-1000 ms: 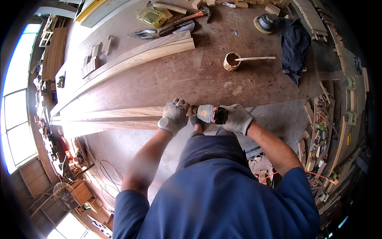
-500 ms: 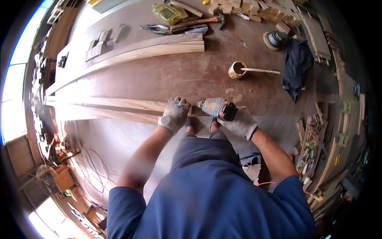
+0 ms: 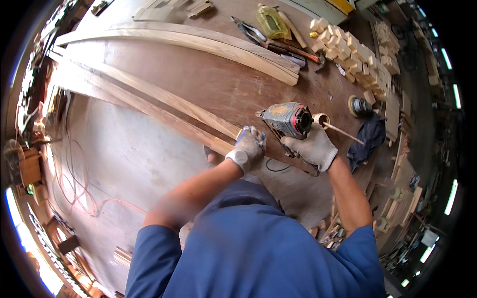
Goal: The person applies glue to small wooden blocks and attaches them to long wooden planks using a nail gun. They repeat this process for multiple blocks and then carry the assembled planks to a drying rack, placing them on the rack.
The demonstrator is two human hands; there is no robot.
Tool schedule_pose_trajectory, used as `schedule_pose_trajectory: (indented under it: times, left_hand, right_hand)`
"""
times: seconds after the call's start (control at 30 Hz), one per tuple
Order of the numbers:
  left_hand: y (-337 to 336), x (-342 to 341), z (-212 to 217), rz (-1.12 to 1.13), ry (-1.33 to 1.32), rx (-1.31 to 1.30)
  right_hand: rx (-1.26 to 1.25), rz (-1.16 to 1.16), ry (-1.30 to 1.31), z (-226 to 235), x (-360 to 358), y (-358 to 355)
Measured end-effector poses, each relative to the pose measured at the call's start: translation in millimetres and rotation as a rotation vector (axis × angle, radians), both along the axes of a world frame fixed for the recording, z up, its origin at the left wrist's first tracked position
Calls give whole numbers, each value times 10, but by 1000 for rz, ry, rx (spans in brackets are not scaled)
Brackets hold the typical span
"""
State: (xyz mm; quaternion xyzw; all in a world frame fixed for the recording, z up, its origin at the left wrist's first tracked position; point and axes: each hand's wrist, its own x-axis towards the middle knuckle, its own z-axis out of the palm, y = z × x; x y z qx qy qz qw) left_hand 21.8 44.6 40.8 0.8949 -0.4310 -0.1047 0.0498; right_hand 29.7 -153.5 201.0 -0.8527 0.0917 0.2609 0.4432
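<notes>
My right hand (image 3: 317, 148), in a pale work glove, grips a nail gun (image 3: 284, 119) with a grey body and a black and red cap. The gun is held above the table's front edge, its nose to the left. My gloved left hand (image 3: 250, 147) is closed around the near ends of two long wooden strips (image 3: 184, 106), which run away to the far left along the table edge. A gap shows between the strips. The left fingertips are partly hidden behind the knuckles. Just behind the gun stands a small pot (image 3: 321, 118) with a stick in it.
Two long boards (image 3: 213, 43) lie farther back on the brown table (image 3: 174, 74). Behind them are a hammer (image 3: 310, 57), pliers (image 3: 248, 30) and a yellowish bottle (image 3: 272, 22). Wood blocks (image 3: 355, 54) are stacked at right, near a sander (image 3: 359, 106) and dark cloth (image 3: 367, 141). A hose (image 3: 82, 208) crosses the floor.
The view has turned, so the table and strips now slant down to the right. The nail gun is lifted and looks larger. My left hand remains at the strip ends.
</notes>
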Motion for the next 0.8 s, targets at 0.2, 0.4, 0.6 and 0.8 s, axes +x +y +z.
schedule_pose_trajectory:
  times: [0.2,0.4,0.6,0.8]
  left_hand:
    - [-78,-5,-68,-14,59,2]
    - [38,56,84,-41,91,48]
    - [37,23,-2,-37,116,4]
    - [-33,-13,-105,-25,144,22]
  right_hand:
    - [19,86,98,71,446,339]
    - [-120,206,347,157,829,692]
    - [-229,374,295,60,965,790]
    - [-256,374,424,107,1048,935]
